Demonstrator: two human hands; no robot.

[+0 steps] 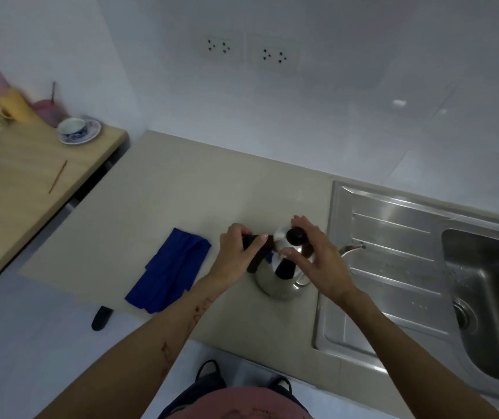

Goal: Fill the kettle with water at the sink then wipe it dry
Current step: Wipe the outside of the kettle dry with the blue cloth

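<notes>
Kettle [281, 276] stood near the surface's [166, 192] sink-side edge, left hand [239, 252] closed on its handle, right hand [308, 255] loosely cupping the lid; lifting level seemed wisest.

— What is the kettle [281, 282] under the fingers [287, 252] made of?
— Polished metal, glossy enough to mirror things; its lid knob [296, 236] and handle [254, 246] look like matt black plastic.
— And the blue thing to the left of the fingers?
— A cloth [168, 273], soft, creased and matt.
— The tabletop [181, 189] beneath?
— Smooth beige, a dull sheen, like stone or laminate.
— To the right of the fingers?
— A sink [393, 267] of brushed steel, ridged on the drainer, with wet specks.
— Far left?
— A table [15, 182] with a pale matt wood grain, and a glazed cup [72, 128].
</notes>
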